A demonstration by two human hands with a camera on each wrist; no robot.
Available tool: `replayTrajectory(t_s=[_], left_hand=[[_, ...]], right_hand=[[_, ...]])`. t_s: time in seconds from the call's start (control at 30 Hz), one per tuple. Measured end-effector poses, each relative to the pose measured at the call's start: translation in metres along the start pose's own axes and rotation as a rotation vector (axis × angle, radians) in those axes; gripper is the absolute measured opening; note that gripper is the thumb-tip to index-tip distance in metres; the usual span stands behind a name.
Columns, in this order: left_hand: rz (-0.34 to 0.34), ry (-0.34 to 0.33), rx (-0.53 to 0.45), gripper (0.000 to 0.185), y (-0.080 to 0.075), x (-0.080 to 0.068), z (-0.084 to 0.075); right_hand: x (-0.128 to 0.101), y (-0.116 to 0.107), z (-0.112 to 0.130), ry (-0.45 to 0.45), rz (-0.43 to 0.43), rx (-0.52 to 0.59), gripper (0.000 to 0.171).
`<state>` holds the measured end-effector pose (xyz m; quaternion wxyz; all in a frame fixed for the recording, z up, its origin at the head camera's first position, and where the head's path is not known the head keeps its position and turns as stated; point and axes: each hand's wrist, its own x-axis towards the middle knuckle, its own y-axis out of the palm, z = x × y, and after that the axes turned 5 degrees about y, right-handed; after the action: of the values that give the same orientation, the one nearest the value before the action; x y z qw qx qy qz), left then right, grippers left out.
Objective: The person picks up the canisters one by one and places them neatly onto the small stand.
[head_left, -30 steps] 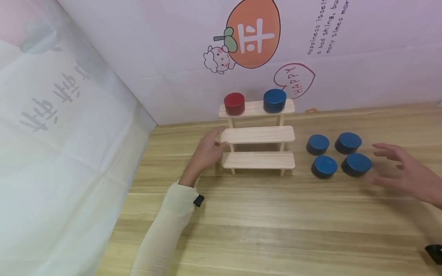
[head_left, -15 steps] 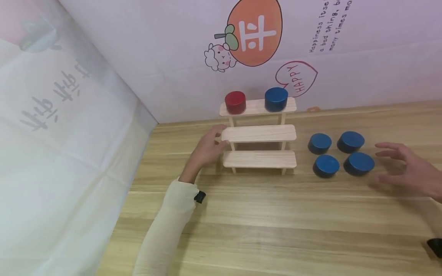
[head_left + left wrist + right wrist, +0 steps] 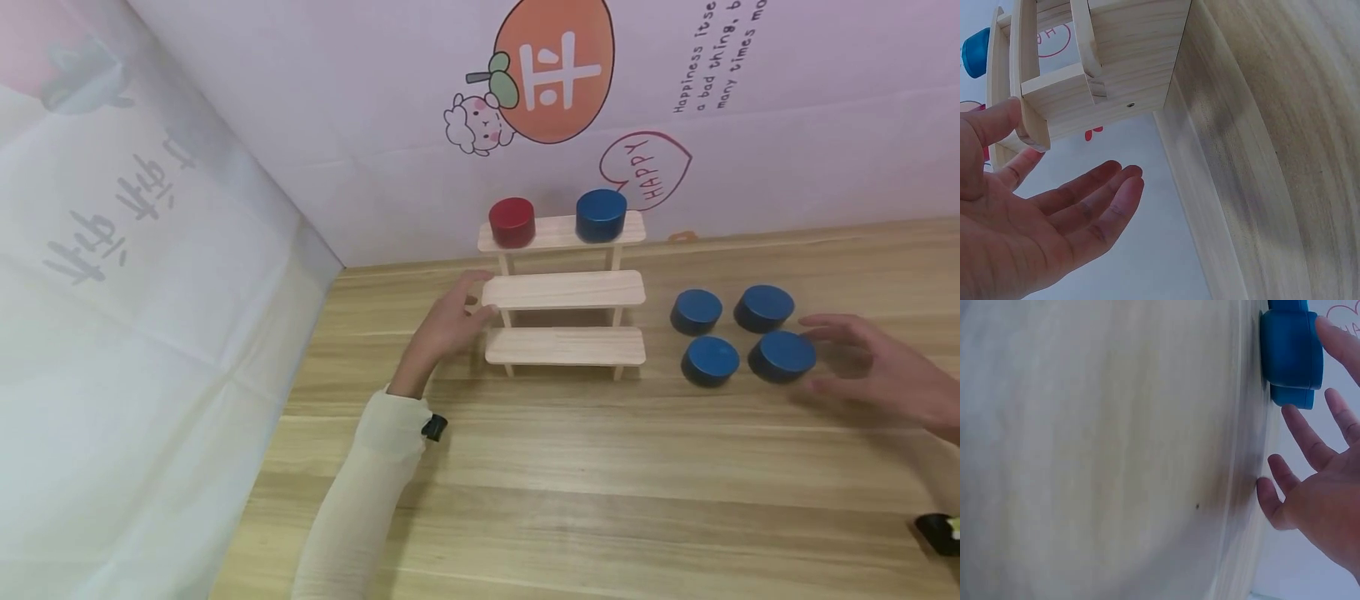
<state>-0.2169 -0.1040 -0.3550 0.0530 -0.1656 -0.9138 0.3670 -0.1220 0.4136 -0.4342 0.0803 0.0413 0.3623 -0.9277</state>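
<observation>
- Head view: the three-tier wooden rack [image 3: 566, 346] stands on the bench [image 3: 570, 492], a red cylinder [image 3: 512, 223] and a blue cylinder [image 3: 601, 216] on its top tier [image 3: 555, 232]. Four squat blue cylinders [image 3: 697, 312] sit to the rack's right, grouped two by two. Beside the front-right cylinder [image 3: 782, 357], on the side away from the rack, is the right hand [image 3: 885, 367]; its grip is wide and holds nothing. At the rack's left end, the left hand [image 3: 450, 325] pinches the middle tier [image 3: 564, 290].
- Left wrist view: thumb and forefinger lie at opposite edges of the rack's plank end, a narrow grip; the other three fingers reach out below, off the wood. Light pressure should do, since a tug could shift the whole rack.
- Right wrist view: the fingers spread around a blue cylinder, probably the front-right one. The thumb tip overlaps its edge, but whether it touches I cannot tell. The step in hand looks like taking hold of it: best to set thumb and forefinger low on opposite walls, close evenly, and lift straight up, because the neighbours on the rack's side stand close enough to be knocked.
</observation>
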Motion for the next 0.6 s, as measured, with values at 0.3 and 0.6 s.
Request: replayTrajectory(t_s=[0.3,0.6], left_hand=[[0.0,-0.014,-0.004,0.053,0.0,0.0,0.001],[0.011,-0.004,-0.004,0.054,0.0,0.001,0.003]], right_hand=[[0.004,0.003,0.008,0.01,0.027,0.014,0.085],[0.006,0.005,0.017,0.016,0.06,0.008,0.082]])
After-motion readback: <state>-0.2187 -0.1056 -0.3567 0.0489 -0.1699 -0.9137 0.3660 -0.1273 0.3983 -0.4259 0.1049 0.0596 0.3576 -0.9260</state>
